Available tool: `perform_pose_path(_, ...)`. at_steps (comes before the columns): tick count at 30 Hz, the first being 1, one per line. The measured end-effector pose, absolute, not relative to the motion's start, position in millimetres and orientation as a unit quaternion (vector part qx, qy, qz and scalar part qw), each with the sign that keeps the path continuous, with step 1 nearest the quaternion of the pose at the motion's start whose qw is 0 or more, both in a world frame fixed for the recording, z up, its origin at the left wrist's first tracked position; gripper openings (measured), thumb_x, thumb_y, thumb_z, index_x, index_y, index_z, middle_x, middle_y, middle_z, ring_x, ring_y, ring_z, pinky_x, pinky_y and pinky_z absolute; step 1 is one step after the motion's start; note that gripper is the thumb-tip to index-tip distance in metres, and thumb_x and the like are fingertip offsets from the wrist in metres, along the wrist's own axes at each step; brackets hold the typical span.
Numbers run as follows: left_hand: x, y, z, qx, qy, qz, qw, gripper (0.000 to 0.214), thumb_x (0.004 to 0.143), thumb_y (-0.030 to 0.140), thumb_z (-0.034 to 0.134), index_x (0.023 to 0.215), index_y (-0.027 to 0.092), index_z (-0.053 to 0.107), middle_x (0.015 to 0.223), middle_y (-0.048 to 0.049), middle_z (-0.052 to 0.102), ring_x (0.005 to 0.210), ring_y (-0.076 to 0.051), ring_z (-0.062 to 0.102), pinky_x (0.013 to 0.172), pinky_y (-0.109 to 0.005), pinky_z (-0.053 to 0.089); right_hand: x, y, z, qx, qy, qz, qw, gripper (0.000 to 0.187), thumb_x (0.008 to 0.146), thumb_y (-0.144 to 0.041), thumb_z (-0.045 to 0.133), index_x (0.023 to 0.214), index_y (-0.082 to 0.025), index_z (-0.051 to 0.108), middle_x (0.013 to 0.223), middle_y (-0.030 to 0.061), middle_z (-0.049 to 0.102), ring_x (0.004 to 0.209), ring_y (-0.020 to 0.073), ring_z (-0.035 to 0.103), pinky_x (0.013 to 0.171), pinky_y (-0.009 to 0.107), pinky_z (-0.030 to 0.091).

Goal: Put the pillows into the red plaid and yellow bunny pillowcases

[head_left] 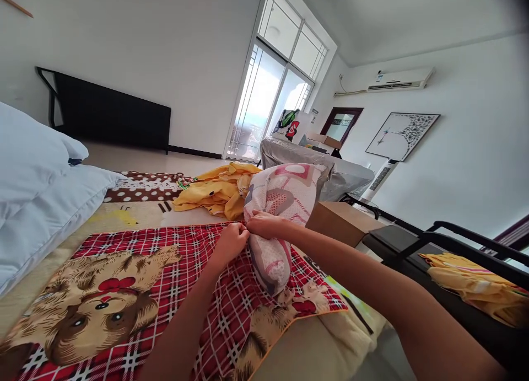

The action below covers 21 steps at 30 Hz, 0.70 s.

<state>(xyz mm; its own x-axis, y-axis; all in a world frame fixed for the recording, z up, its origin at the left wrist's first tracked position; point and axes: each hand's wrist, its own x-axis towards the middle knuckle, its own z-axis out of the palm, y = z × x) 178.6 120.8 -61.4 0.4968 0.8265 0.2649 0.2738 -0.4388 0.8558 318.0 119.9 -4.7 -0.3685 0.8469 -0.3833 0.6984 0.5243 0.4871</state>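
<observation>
A red plaid blanket [165, 276] with printed brown dogs is spread over the bed. On it stands a bulging pink, white and grey patterned bundle [289, 191], pillow-like, squeezed narrow near its middle. My right hand [265, 225] is closed on that narrow part, its fingertips turned to the left. Right beside it, my left hand [233, 241] is closed in a pinch at the blanket's far edge, where the cloth gathers in creases. The exact fold between my left fingers is hidden. My two hands almost touch.
Crumpled yellow cloth [219, 191] lies just beyond my hands. White pillows [37, 177] are piled at left. A cardboard box [345, 221] and a black metal frame [467, 248] stand at right, with folded yellow clothing [475, 284]. A plastic-covered piece of furniture [285, 152] is behind.
</observation>
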Motion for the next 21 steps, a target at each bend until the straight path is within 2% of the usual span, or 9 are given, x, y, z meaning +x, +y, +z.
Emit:
perform_pose_path(4,174,117,-55,0.753,0.349,0.352,0.433,0.021,0.085,0.016,0.045,0.064,0.018,0.047,0.053,0.002,0.053,0.048,-0.011,0.049,0.052,-0.023,0.031,326,130,-3,0.5,0.802,0.109,0.307,0.01,0.084,-0.008,0.059,0.092,-0.011,0.065,0.093,0.0045,0.068,0.092,0.0166,0.062,0.095,0.038,0.042)
perform_pose_path(8,171,114,-55,0.735,0.31,0.34,0.499,0.017,0.084,0.019,0.045,0.067,0.019,0.046,0.047,0.0043,0.052,0.036,-0.011,0.047,0.043,-0.021,0.032,333,133,0,0.532,0.786,0.09,0.301,0.011,0.091,-0.021,0.058,0.091,-0.012,0.064,0.096,0.0042,0.066,0.091,0.0146,0.062,0.089,0.036,0.048)
perform_pose_path(13,172,116,-60,0.713,0.24,0.338,0.565,0.007,0.074,0.015,0.05,0.069,0.018,0.047,0.048,0.0054,0.054,0.034,-0.01,0.05,0.036,-0.019,0.033,336,129,7,0.578,0.765,0.062,0.278,0.015,0.091,-0.021,0.055,0.086,-0.012,0.065,0.087,0.0031,0.066,0.078,0.0123,0.06,0.074,0.027,0.049)
perform_pose_path(16,172,116,-59,0.697,0.213,0.341,0.594,0.006,0.068,0.013,0.049,0.07,0.018,0.048,0.046,0.0065,0.052,0.031,-0.01,0.048,0.032,-0.018,0.03,338,127,9,0.599,0.756,0.046,0.26,0.01,0.085,-0.016,0.058,0.082,-0.012,0.067,0.086,0.0051,0.067,0.072,0.0112,0.057,0.067,0.024,0.046)
perform_pose_path(18,170,114,-56,0.682,0.197,0.337,0.618,0.008,0.065,0.013,0.048,0.071,0.018,0.048,0.045,0.0063,0.052,0.031,-0.01,0.048,0.03,-0.017,0.029,341,126,8,0.611,0.75,0.034,0.252,0.007,0.08,-0.015,0.062,0.081,-0.01,0.067,0.083,0.0057,0.067,0.07,0.0111,0.056,0.065,0.024,0.045)
perform_pose_path(21,166,111,-49,0.655,0.174,0.324,0.661,0.007,0.064,0.018,0.05,0.07,0.018,0.047,0.044,0.0049,0.053,0.032,-0.01,0.05,0.03,-0.016,0.029,347,125,7,0.625,0.742,0.011,0.242,0.013,0.082,-0.02,0.064,0.086,-0.008,0.066,0.082,0.0045,0.065,0.07,0.0113,0.057,0.066,0.025,0.046)
